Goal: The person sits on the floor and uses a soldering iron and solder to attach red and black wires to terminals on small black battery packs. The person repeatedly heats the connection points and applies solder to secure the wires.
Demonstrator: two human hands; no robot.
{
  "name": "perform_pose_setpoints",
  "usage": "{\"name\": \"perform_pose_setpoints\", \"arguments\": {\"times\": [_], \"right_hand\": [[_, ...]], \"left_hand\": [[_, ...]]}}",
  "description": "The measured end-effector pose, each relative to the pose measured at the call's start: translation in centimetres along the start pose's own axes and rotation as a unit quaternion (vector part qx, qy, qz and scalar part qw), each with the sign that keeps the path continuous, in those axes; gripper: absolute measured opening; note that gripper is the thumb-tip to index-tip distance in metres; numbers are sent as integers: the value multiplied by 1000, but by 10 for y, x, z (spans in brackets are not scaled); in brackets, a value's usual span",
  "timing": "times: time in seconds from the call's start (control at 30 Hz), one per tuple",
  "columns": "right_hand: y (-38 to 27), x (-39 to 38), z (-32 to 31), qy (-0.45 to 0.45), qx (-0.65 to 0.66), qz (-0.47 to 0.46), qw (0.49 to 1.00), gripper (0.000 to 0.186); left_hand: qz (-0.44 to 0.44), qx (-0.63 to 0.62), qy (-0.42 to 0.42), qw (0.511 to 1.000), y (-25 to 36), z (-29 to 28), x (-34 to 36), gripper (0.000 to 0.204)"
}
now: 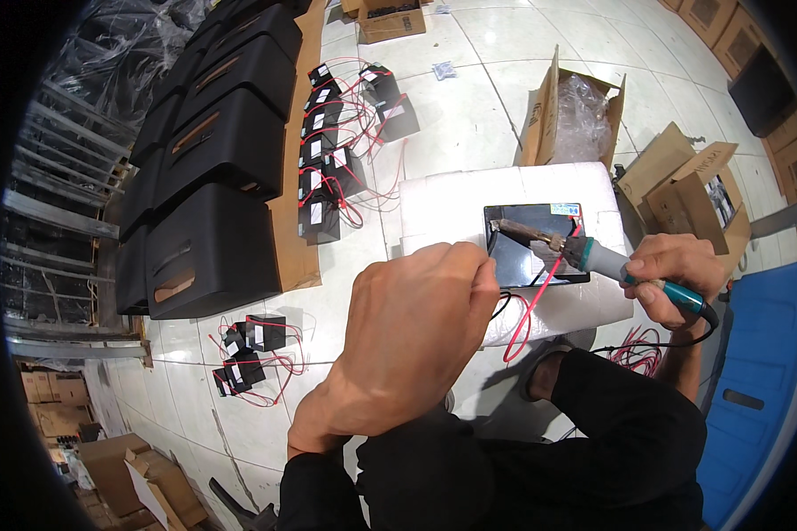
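Observation:
A black battery (530,261) with a glossy top lies on a white foam block (443,195). My right hand (673,283) grips a soldering iron (606,262) with a grey and teal handle; its tip reaches over the battery's upper left corner. My left hand (416,332) is closed at the battery's left edge, its back toward the camera, hiding what its fingertips hold. A red wire (540,292) runs from the battery's right side down over the foam, and a short black wire loops out near my left thumb.
Several small batteries (319,133) with red wires sit on the tiled floor left of the foam, and more (266,330) lie lower left. Large black casings (226,150) rest on cardboard. Open cartons (695,199) stand beyond and right. A blue panel (762,354) is at right, metal racking at left.

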State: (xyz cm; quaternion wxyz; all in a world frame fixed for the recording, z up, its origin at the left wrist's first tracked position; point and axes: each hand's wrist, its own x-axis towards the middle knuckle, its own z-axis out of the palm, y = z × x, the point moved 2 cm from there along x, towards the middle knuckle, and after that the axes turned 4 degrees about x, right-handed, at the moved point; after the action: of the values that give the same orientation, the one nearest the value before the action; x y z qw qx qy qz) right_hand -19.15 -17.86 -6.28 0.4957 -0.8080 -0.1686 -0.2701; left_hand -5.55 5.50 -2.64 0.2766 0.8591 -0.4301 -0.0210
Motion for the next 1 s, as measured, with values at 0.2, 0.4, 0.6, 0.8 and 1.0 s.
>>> {"name": "perform_pose_setpoints", "arguments": {"times": [0.2,0.4,0.6,0.8,1.0], "right_hand": [[-3,0,1,-4,-13,-9,1000,18],[-9,3,2,-45,-46,-28,998,17],[-11,3,1,-52,-54,-27,997,18],[-4,-1,-2,1,-32,-26,999,19],[2,-4,-3,12,-9,4,1000,18]], "left_hand": [[-7,-7,-12,1000,-1,0,0,12],[-7,-10,-16,1000,-2,0,0,12],[-5,-6,-14,1000,-2,-1,1,12],[-1,1,-8,1000,-2,0,1,11],[-7,-6,-7,1000,-3,0,0,11]]}}
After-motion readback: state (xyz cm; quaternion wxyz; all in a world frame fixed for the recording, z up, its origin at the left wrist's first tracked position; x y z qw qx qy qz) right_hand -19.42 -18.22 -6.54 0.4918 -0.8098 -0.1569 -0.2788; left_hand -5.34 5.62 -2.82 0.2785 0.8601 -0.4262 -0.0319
